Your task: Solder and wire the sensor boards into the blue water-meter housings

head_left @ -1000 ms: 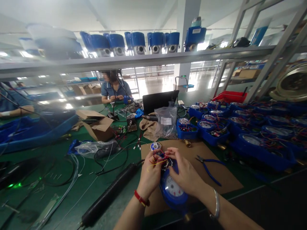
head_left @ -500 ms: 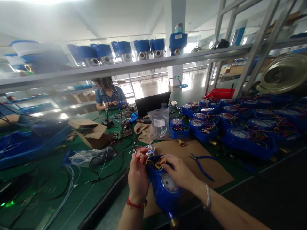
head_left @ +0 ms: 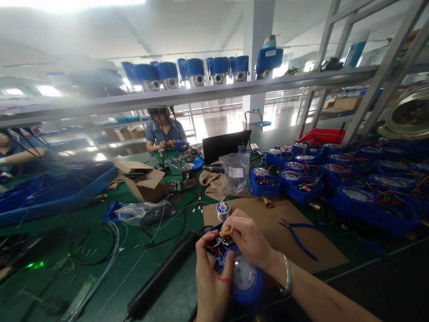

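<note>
A blue water meter (head_left: 245,273) with a round clear dial sits in front of me, its wiring compartment full of thin coloured wires. My left hand (head_left: 212,270) grips the meter's compartment end, thumb on the near side and fingers at the far side. Red wire shows by its thumb. Above the same compartment, my right hand (head_left: 250,237) pinches a yellow wire (head_left: 227,230) between thumb and fingers. Part of the meter is hidden behind both hands. A solder spool (head_left: 223,210) stands just beyond them on the brown cardboard (head_left: 268,223).
Blue-handled pliers (head_left: 301,239) lie on the cardboard at right. Many wired blue meters (head_left: 362,197) crowd the right side. A clear bag (head_left: 235,172), an open carton (head_left: 144,181) and a black tube (head_left: 164,273) lie around. Two people sit across the bench.
My left hand has come down from raised, gathered fingers to a grip around the meter's compartment. My right hand has lifted a yellow wire out of the bundle. The view has turned left.
</note>
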Demonstrator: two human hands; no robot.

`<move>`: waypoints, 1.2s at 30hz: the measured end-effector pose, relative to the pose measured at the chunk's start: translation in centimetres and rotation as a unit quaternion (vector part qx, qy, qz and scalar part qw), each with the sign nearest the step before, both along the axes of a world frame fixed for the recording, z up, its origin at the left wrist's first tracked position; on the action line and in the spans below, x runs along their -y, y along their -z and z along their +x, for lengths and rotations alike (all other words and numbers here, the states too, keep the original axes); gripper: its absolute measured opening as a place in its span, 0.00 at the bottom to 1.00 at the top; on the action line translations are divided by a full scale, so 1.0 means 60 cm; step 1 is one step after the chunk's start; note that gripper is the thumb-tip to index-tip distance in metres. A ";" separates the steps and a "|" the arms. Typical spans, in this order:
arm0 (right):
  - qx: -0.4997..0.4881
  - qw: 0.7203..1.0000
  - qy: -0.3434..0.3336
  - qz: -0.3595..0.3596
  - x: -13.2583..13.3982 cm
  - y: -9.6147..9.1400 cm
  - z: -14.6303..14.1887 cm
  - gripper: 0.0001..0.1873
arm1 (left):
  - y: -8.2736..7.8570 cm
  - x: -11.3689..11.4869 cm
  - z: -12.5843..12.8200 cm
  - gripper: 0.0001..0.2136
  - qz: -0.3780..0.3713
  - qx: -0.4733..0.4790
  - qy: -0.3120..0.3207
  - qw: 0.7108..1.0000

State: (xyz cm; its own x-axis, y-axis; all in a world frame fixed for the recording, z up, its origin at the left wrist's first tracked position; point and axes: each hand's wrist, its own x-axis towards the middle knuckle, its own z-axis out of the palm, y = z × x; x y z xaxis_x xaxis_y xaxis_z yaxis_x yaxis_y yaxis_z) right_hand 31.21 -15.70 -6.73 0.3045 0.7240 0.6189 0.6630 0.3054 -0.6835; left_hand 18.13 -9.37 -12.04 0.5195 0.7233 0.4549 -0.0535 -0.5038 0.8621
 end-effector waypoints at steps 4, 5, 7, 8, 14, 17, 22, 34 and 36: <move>0.005 1.000 -0.006 0.019 -0.011 -0.008 -0.002 0.23 | -0.002 -0.011 -0.007 0.23 0.052 -0.032 -0.014 0.998; -0.005 1.000 -0.002 0.013 -0.014 -0.008 -0.002 0.22 | -0.005 -0.017 -0.007 0.23 0.063 -0.047 -0.013 0.997; -0.019 1.000 -0.005 0.001 -0.020 -0.004 -0.003 0.20 | -0.016 -0.030 -0.006 0.18 0.084 -0.083 -0.006 0.993; -0.022 1.000 -0.009 0.000 -0.023 -0.001 -0.004 0.20 | -0.024 -0.036 -0.005 0.14 0.093 -0.102 0.002 0.990; 0.010 0.998 -0.060 0.032 -0.024 0.004 -0.005 0.18 | -0.059 -0.047 0.013 0.09 0.148 -0.183 0.010 0.972; -0.012 0.998 -0.056 0.022 -0.009 0.008 0.009 0.18 | -0.056 -0.041 0.024 0.06 0.186 -0.161 0.009 0.969; -0.094 0.988 -0.059 -0.111 0.037 0.032 0.029 0.39 | -0.041 -0.034 0.032 0.07 0.184 -0.098 0.010 0.978; 0.036 0.988 -0.031 -0.148 0.042 -0.010 0.074 0.22 | -0.032 -0.028 0.022 0.07 0.246 -0.040 0.046 0.967; 0.084 0.981 -0.042 -0.169 0.041 -0.026 0.085 0.22 | -0.030 -0.030 0.024 0.08 0.256 -0.047 0.061 0.964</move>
State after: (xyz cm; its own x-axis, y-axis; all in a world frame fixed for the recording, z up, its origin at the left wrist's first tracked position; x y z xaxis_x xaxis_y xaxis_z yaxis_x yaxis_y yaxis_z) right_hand 36.31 -18.15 -5.18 0.1501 0.9147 0.3753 0.7571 0.1377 -0.6386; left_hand 19.56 -7.58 -10.23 0.6431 0.3477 0.6823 -0.0734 -0.8589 0.5069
